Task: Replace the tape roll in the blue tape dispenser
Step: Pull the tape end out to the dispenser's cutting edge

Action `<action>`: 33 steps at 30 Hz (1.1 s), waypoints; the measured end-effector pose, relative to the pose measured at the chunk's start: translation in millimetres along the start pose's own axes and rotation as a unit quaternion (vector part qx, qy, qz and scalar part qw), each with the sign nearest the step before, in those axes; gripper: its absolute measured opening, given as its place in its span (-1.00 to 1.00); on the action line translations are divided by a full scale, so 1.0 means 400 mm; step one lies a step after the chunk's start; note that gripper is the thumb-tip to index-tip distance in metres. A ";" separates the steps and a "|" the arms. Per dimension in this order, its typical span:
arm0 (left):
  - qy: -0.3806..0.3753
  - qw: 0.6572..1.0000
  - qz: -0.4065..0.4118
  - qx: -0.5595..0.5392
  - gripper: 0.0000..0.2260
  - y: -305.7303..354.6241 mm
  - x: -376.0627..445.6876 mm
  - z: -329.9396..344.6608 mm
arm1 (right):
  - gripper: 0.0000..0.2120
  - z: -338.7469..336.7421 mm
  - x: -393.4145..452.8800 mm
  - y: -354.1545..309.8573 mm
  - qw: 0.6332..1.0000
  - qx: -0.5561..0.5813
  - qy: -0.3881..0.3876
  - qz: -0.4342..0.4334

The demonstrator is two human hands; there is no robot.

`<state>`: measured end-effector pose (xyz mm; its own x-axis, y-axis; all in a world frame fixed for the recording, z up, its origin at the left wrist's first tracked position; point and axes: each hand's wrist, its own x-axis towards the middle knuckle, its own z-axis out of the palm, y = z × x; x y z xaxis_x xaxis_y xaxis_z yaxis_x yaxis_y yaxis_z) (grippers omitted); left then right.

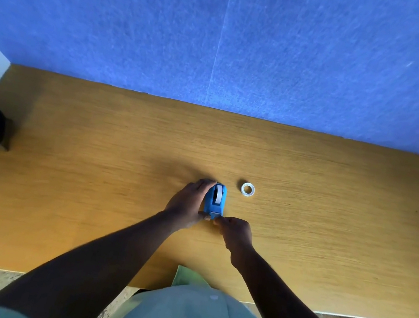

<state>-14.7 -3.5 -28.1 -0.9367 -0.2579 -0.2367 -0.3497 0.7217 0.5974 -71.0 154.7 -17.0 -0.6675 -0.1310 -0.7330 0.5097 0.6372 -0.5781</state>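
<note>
Wooden bench [90, 196] is carrying the blue tape dispenser [215, 200] at its centre, being gripped by the left hand [188, 204]; its near end is being pinched by right-hand fingers [218, 221]. Just right, a loose tape roll [247, 190] is lying flat.

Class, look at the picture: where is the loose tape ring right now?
In the head view, the loose tape ring lies flat on the wooden desk, just right of the blue dispenser, touching nothing.

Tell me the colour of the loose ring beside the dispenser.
The ring looks white to clear, seen from the head view.
</note>
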 end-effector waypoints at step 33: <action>0.005 0.999 -0.016 0.027 -0.04 0.000 -0.010 0.024 | -0.61 -0.016 -0.010 -0.007 0.987 0.122 -0.052 0.093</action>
<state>-10.9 3.8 -34.6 -0.9250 -0.2881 -0.2477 -0.3790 0.7462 0.5473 -73.5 158.3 -10.1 -0.4980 -0.1145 -0.8596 0.7417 0.4574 -0.4906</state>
